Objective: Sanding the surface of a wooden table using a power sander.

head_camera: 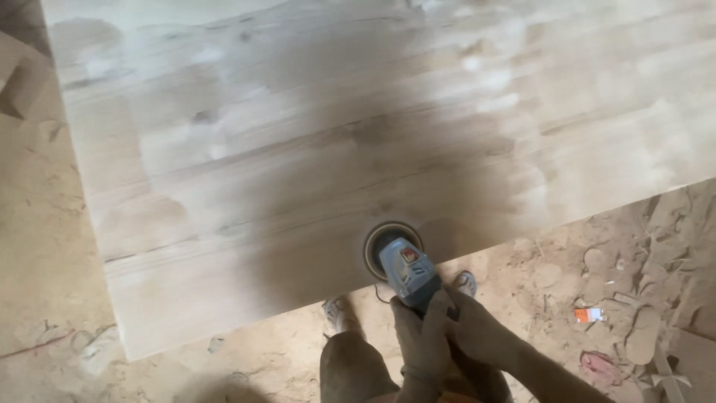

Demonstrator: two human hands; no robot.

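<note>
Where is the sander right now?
In the head view, the grey sander sits low and centre, its disc on the near edge of the wooden panel, gripped by the left hand and right hand.

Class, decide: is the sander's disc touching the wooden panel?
Touching. The head view shows the sander's disc lying flat on the wooden panel, no gap visible.

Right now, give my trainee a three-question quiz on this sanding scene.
1. True or false: both hands grip the grey angle sander.
2. Where does the sanding disc rest? A) middle of the wooden panel B) near the panel's edge closest to the person C) on the dusty floor
3. Which hand lies further right in the picture?

Key:
1. True: the left hand and the right hand both wrap the body.
2. B
3. The right hand.
</note>
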